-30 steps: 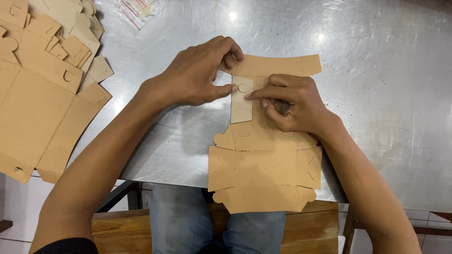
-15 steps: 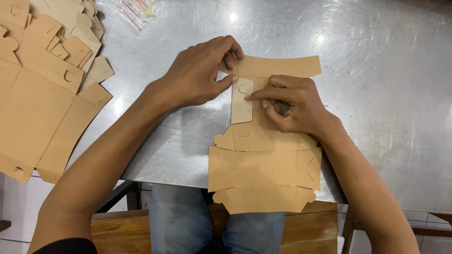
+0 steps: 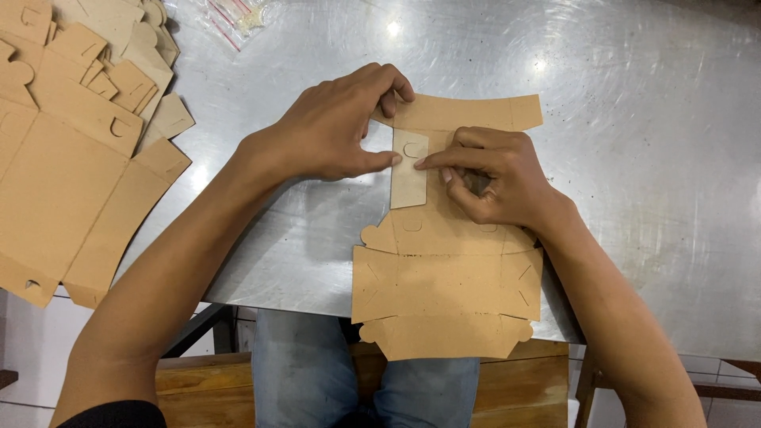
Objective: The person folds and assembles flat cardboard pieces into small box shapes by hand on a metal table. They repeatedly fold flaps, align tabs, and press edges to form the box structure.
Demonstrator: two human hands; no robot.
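Brown flat box blank (image 3: 444, 277) lies on the steel surface (image 3: 634, 158), its near end overhanging the edge. Both hands, left hand (image 3: 337, 127) and right hand (image 3: 491, 178), press a folded paler flap (image 3: 408, 178) down with fingertips. Right-hand fingers curl under, partly hidden. Stacked blanks (image 3: 63, 158) run off frame at the left.

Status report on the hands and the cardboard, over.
Left hand and right hand both pressing a folded flap on the flat cardboard box blank. Blank overhangs the metal table edge. Stack of blanks off left, nothing blocking.
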